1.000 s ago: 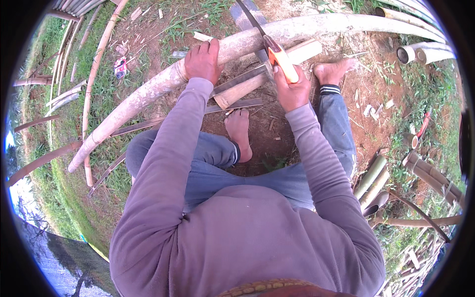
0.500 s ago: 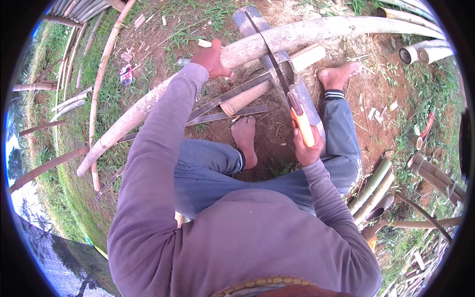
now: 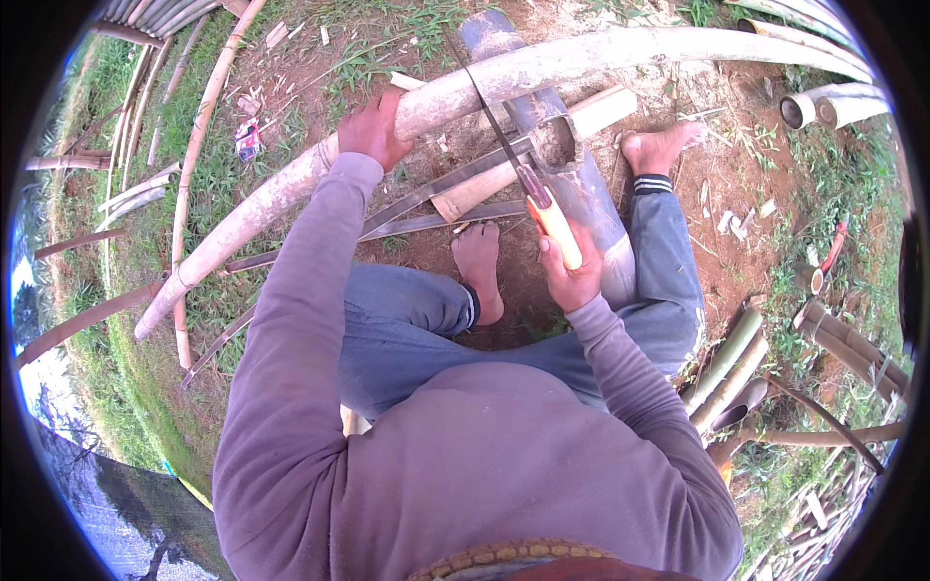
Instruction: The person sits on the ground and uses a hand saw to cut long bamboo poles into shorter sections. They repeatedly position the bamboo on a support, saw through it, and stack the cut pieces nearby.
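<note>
A long pale bamboo pole (image 3: 581, 60) arches across the upper part of the view. My left hand (image 3: 376, 133) is closed around it left of the middle. In my right hand (image 3: 573, 271) is the light yellow-orange handle of a hand saw (image 3: 554, 228). Its thin dark blade slants up and away to the left and crosses the pole to the right of my left hand. Whether the teeth are in a cut cannot be made out. Beneath the pole lies a thick, greyish bamboo log (image 3: 603, 218) with a squarish hole in its upper side.
My bare feet rest on the soil on either side of the log. A split bamboo piece (image 3: 475, 197) and flat strips lie by my left foot. Cut bamboo tubes (image 3: 727, 363) lie at right, more tubes (image 3: 841, 105) at far right. Long poles (image 3: 199, 145) stretch along the left.
The bamboo pole has slid left, my left hand moving with it. The saw in my right hand has shifted left too, its blade now crossing the pole closer to the log's left side.
</note>
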`<control>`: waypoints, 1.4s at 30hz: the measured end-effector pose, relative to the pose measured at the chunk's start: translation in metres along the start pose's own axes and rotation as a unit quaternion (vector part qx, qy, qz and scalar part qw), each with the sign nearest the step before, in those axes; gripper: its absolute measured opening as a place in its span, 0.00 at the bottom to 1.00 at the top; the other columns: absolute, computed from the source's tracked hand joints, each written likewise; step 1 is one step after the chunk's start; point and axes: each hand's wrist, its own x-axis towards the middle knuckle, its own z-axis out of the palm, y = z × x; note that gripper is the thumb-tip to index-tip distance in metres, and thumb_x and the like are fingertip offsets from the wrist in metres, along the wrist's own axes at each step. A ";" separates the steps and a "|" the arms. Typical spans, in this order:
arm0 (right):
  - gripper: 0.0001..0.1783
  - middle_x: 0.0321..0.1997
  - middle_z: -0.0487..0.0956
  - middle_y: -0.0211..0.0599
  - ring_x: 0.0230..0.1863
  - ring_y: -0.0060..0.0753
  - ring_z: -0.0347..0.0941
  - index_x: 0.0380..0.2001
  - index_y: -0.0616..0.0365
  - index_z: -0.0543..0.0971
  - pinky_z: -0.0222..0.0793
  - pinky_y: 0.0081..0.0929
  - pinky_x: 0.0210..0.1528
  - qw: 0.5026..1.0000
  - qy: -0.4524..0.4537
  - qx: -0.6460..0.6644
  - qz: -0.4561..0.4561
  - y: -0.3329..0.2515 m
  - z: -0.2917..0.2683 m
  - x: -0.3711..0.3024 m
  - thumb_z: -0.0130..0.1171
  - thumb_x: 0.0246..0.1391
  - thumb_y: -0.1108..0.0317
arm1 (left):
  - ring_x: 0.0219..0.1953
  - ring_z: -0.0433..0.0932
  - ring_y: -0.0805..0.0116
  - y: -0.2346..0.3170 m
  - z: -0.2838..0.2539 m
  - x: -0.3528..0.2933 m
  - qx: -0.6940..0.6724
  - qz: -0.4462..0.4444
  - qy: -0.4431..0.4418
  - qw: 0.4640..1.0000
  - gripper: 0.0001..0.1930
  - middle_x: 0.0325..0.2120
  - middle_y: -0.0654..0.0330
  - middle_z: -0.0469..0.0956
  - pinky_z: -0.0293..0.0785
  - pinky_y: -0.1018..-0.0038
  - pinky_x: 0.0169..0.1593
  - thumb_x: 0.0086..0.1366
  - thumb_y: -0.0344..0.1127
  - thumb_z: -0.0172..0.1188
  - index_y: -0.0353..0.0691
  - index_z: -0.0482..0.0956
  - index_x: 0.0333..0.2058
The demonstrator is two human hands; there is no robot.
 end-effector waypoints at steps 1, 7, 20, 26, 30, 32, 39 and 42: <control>0.15 0.33 0.85 0.40 0.32 0.28 0.82 0.50 0.63 0.82 0.79 0.30 0.38 1.000 0.010 -0.018 -0.019 -0.002 0.004 -0.001 0.72 0.63 0.71 | 0.52 0.86 0.46 -0.001 -0.001 0.002 -0.002 -0.002 -0.001 1.000 0.39 0.49 0.51 0.86 0.81 0.53 0.56 0.50 0.47 0.80 0.49 0.72 0.60; 0.11 0.29 0.84 0.39 0.27 0.24 0.80 0.44 0.63 0.81 0.77 0.28 0.33 0.999 -0.002 -0.047 -0.003 -0.018 0.008 -0.005 0.72 0.63 0.72 | 0.49 0.86 0.42 -0.007 -0.019 0.024 -0.081 -0.041 -0.176 0.980 0.43 0.49 0.45 0.85 0.82 0.52 0.55 0.48 0.51 0.82 0.42 0.71 0.59; 0.11 0.25 0.83 0.41 0.26 0.28 0.79 0.40 0.61 0.82 0.75 0.33 0.31 0.998 0.031 -0.060 -0.018 -0.052 0.054 0.075 0.71 0.66 0.64 | 0.47 0.85 0.45 0.025 -0.002 -0.020 -0.001 -0.022 -0.012 1.000 0.36 0.45 0.49 0.84 0.81 0.52 0.52 0.49 0.49 0.81 0.43 0.74 0.53; 0.10 0.28 0.85 0.39 0.26 0.32 0.85 0.44 0.63 0.82 0.78 0.32 0.30 0.988 0.011 -0.131 -0.075 -0.063 -0.033 -0.059 0.70 0.64 0.71 | 0.47 0.86 0.45 0.018 0.011 -0.025 0.008 -0.015 0.014 1.000 0.35 0.45 0.49 0.84 0.80 0.53 0.53 0.49 0.50 0.83 0.42 0.74 0.50; 0.13 0.30 0.84 0.51 0.28 0.53 0.84 0.42 0.61 0.83 0.78 0.41 0.32 0.993 0.049 -0.091 -0.053 -0.044 0.040 0.064 0.72 0.63 0.64 | 0.47 0.85 0.45 0.030 0.008 -0.019 0.023 -0.004 0.024 0.999 0.36 0.45 0.48 0.84 0.80 0.53 0.53 0.48 0.49 0.83 0.41 0.73 0.50; 0.14 0.29 0.84 0.49 0.29 0.52 0.84 0.41 0.61 0.83 0.78 0.41 0.33 0.994 0.048 -0.101 -0.004 -0.049 0.053 0.086 0.73 0.63 0.62 | 0.48 0.85 0.45 0.032 0.006 -0.020 0.020 -0.013 0.016 1.000 0.37 0.45 0.48 0.84 0.80 0.52 0.53 0.48 0.49 0.84 0.41 0.73 0.50; 0.13 0.28 0.85 0.44 0.28 0.42 0.87 0.43 0.62 0.82 0.80 0.37 0.32 0.993 0.000 -0.118 -0.016 -0.070 -0.035 -0.069 0.74 0.60 0.69 | 0.48 0.84 0.43 0.014 0.018 -0.029 0.001 -0.012 0.038 0.999 0.38 0.46 0.47 0.84 0.79 0.50 0.53 0.47 0.49 0.83 0.42 0.73 0.53; 0.14 0.29 0.85 0.51 0.29 0.55 0.85 0.41 0.62 0.82 0.80 0.43 0.32 0.992 0.025 -0.121 -0.026 -0.035 0.006 -0.005 0.74 0.61 0.63 | 0.48 0.84 0.42 0.020 0.017 -0.025 0.000 -0.009 0.034 0.999 0.39 0.46 0.47 0.84 0.80 0.50 0.53 0.47 0.50 0.83 0.42 0.73 0.53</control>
